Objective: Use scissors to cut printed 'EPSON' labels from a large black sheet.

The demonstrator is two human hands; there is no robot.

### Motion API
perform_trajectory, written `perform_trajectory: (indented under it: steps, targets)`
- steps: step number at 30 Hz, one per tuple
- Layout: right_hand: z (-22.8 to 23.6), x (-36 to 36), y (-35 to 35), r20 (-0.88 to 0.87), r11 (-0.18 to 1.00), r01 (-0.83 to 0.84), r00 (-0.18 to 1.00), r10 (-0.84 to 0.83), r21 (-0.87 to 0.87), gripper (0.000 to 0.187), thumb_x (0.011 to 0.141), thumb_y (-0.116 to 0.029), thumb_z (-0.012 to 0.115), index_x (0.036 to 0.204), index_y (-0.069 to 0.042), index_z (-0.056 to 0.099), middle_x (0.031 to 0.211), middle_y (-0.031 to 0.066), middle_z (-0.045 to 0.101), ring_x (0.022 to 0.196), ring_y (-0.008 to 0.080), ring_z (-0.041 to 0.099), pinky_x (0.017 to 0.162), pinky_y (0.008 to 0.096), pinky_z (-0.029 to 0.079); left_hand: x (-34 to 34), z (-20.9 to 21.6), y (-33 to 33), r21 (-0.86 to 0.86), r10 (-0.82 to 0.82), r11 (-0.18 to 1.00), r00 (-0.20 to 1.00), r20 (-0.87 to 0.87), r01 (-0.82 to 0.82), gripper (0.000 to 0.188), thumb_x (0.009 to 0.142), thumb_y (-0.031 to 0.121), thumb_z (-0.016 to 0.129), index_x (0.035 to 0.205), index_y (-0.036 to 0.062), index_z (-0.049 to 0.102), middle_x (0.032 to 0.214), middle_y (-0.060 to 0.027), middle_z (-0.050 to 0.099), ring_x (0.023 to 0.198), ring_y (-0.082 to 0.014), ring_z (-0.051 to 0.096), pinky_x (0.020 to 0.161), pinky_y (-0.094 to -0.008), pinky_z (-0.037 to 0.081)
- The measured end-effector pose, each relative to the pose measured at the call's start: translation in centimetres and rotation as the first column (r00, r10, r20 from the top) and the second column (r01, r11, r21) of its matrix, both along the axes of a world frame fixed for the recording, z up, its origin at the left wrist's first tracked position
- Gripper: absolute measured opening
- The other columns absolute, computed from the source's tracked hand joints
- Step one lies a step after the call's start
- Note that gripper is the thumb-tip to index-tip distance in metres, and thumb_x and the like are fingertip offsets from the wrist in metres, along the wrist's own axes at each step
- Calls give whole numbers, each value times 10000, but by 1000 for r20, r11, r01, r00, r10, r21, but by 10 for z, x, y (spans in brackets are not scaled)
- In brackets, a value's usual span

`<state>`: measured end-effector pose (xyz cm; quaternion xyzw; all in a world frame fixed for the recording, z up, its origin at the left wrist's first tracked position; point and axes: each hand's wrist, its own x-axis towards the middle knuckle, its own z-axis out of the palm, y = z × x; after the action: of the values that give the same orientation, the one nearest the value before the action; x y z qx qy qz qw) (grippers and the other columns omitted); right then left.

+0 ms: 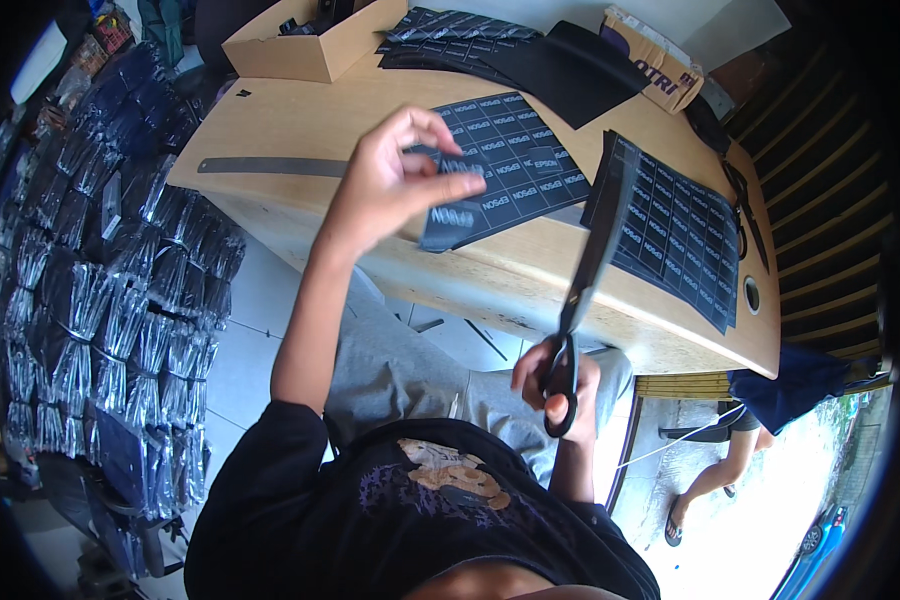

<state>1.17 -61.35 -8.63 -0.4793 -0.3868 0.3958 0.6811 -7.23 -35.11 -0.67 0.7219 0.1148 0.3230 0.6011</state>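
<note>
The pale wood tabletop (290, 120) is stretching in front of me, and a big heap of dark bundles in shiny clear plastic (110, 340) is rising on the floor to my left. At the tabletop's far left, an open brown cardboard box (280, 57) is standing with dark items inside. Along the back, a plain black flat sheet (580, 70) is lying partly over a pile of black sheets with pale printing (450, 60). A stack of black sheets with a pale printed grid (675, 240) is resting toward my right, and a similar black gridded sheet (515, 135) is lying in the middle, just beyond my left hand (402, 180). A smaller brown-and-purple carton (655, 60) is sitting at the back, beside the plain sheet. A long, flat grey metal ruler (270, 166) is running leftward, one part passing behind my left arm.

My right hand (560, 385) is gripping long black-handled scissors (595, 250) below the front edge, fingers around the handles; the blades are pointing up toward the stack, looking almost together though blurred. My left hand is pinching a small dark strip with pale printing (450, 222) between thumb and fingers, near the front edge; motion is blurring it.
</note>
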Motion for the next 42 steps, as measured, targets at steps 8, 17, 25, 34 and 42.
perform_trajectory:
  steps: [8,17,25,34,42]
  targets:
    - [24,-13,63,66,950,263,959,-277,169,414,715,-49,747,1059,63,545,600,-63,449,497,2,347,463,181,265,-26,-14,-59,-45,-108,993,992,61,111,411,675,-57,754,971,-8,473,957,-104,530,814,-124,606,622,-201,526]
    - [26,-18,85,12,940,334,942,-335,72,255,768,24,676,989,54,552,675,-42,506,527,-11,370,474,156,286,-48,-42,-81,18,56,998,976,208,-61,371,754,10,714,1084,-9,547,1089,-114,547,952,-162,594,704,-244,530]
    - [20,-13,69,-206,1000,9,979,-9,1,780,734,-711,541,938,39,472,664,11,454,509,54,382,453,190,305,-54,-41,-71,-132,0,991,988,153,20,408,726,-106,676,1114,-28,576,1118,-130,560,924,-166,623,762,-237,556]
    - [14,30,-4,251,892,-254,898,361,-373,862,632,-790,561,897,30,538,673,38,479,586,121,460,523,257,358,-81,-23,-42,-23,20,1000,999,48,-19,481,688,-112,702,1146,-46,568,1209,-139,502,863,-169,646,719,-243,559]
    - [3,48,-15,217,744,-556,727,652,-371,787,685,-701,613,932,45,565,649,40,489,529,136,489,499,269,392,-92,-25,-31,9,-101,995,994,-34,101,506,667,-81,727,1148,-16,583,1158,-149,558,765,-118,637,639,-203,547]
